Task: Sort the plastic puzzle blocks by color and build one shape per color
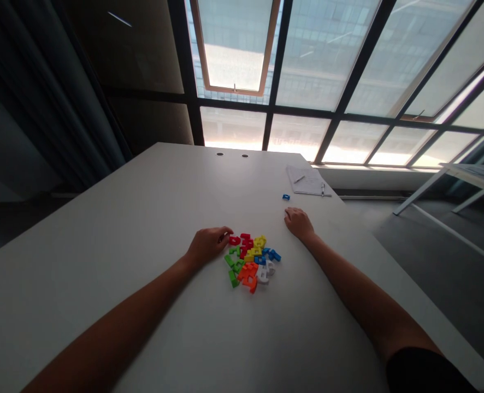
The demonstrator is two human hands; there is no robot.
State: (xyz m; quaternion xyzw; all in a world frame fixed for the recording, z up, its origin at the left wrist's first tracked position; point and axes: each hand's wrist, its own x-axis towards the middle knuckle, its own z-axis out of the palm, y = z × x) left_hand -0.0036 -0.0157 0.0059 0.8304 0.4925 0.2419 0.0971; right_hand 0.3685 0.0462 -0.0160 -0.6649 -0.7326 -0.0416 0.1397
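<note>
From my end of the feed, I make the deciding relation the one between the right hand and the small blue plastic piece with a notched, blocky outline, which sits alone on the broad white tabletop. It lies beyond that hand's fingertips and slightly to their left, near but apart, and its longer side seems to run roughly crosswise in my view. The right hand is clearly the nearer of the two. I see it resting palm down, fingers loosely bent, with no piece showing in it. The left hand is by the far left edge of the pile, its fingers curled inward and their tips at a rounded red plastic piece; at this size I cannot tell whether either hand has hold of anything under its fingers. The pile spreads between the hands and towards me: yellow plastic pieces in the middle, green plastic pieces on the left, orange plastic pieces nearest me, white plastic pieces just right of those. Beyond the lone blue piece lie white paper sheets, with a slim pen on top.
</note>
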